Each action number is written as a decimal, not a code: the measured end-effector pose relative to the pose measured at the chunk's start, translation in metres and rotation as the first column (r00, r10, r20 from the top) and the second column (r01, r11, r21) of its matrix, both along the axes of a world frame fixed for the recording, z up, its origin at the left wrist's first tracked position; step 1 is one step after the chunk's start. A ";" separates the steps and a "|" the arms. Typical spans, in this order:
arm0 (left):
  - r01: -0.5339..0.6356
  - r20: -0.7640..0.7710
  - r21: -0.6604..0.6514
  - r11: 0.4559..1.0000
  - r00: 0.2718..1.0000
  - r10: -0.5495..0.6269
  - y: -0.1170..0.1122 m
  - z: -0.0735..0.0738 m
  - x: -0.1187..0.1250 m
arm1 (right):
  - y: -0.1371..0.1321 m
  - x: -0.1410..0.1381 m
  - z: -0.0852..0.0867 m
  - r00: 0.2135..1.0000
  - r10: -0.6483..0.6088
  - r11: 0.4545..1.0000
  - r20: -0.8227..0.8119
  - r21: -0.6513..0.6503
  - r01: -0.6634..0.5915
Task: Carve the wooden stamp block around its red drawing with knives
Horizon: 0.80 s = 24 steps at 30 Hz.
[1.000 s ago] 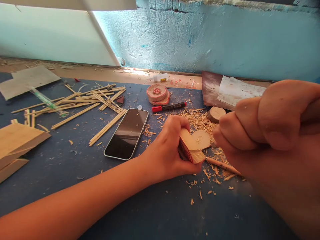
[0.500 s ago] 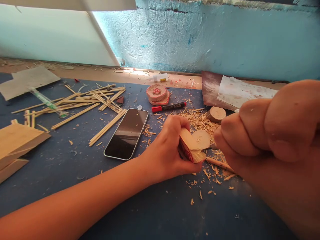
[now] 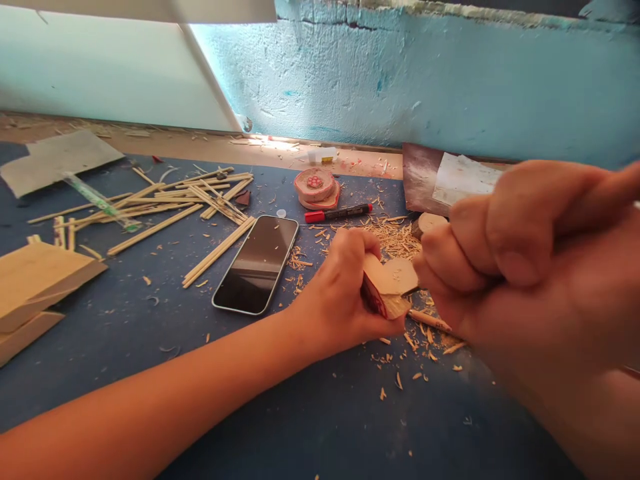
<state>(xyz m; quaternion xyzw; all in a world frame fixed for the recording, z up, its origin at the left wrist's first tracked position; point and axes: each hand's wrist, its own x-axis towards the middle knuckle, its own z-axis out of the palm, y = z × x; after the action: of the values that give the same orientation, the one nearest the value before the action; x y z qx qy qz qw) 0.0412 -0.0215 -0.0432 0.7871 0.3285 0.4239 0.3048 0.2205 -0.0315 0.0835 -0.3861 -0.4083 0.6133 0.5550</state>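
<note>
My left hand is closed around a small pale wood piece. The piece has a notched, roughly heart-like outline, and its darker side carries red marks. From the right comes my right hand, its fingers wrapped round a carving tool. Only the tool's thin dark metal tip shows, lying against the near right edge of the wood; my fist hides the rest. Under both hands lie curled wood shavings and a thin wooden stick.
A phone lies left of my hands. Behind are a red marker, stacked red-edged wood discs and a bark-edged round. Sandpaper lies by the wall. Thin sticks, a syringe and wood blocks are at left.
My right hand has moved left and tipped over, its knuckles now nearer the wood and covering more of the bark-edged round. My left hand keeps its hold on the wood piece.
</note>
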 end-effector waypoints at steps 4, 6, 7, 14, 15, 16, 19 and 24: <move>0.057 -0.007 0.114 0.992 0.998 -0.057 0.001 -0.004 0.000 | 0.026 -0.011 -0.010 0.995 0.023 0.999 -0.100 -0.036 -0.026; 0.047 -0.005 0.079 0.996 0.999 -0.047 0.002 -0.003 0.000 | 0.032 -0.008 -0.018 0.994 0.040 0.997 -0.100 -0.060 -0.046; 0.036 0.000 0.039 0.999 0.999 -0.036 0.003 -0.002 0.000 | 0.032 -0.005 -0.020 0.993 0.058 0.997 -0.102 -0.048 -0.064; 0.002 0.011 -0.025 1.000 1.000 -0.002 0.005 0.000 0.001 | 0.008 0.001 -0.002 0.997 -0.071 0.986 -0.029 0.148 0.075; 0.000 0.017 -0.015 1.000 1.000 0.000 0.005 0.000 0.000 | 0.005 0.002 -0.001 1.000 -0.015 0.988 0.027 0.157 0.011; 0.001 0.018 -0.004 1.000 1.000 -0.001 0.004 -0.001 0.000 | 0.003 0.002 0.000 0.995 0.061 0.977 0.077 0.201 -0.075; 0.030 0.013 0.050 0.998 0.999 -0.031 0.004 -0.002 -0.002 | 0.006 -0.002 -0.002 0.994 0.075 0.981 0.077 0.173 -0.087; 0.081 -0.023 0.119 0.990 0.997 -0.078 0.001 -0.001 -0.003 | 0.029 -0.013 -0.016 0.992 0.003 0.979 -0.130 -0.201 -0.030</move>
<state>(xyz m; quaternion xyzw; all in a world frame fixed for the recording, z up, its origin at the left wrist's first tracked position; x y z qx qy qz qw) 0.0380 -0.0204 -0.0441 0.8203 0.2737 0.4230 0.2708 0.2075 -0.0023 0.0673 -0.3968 -0.3103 0.6799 0.5329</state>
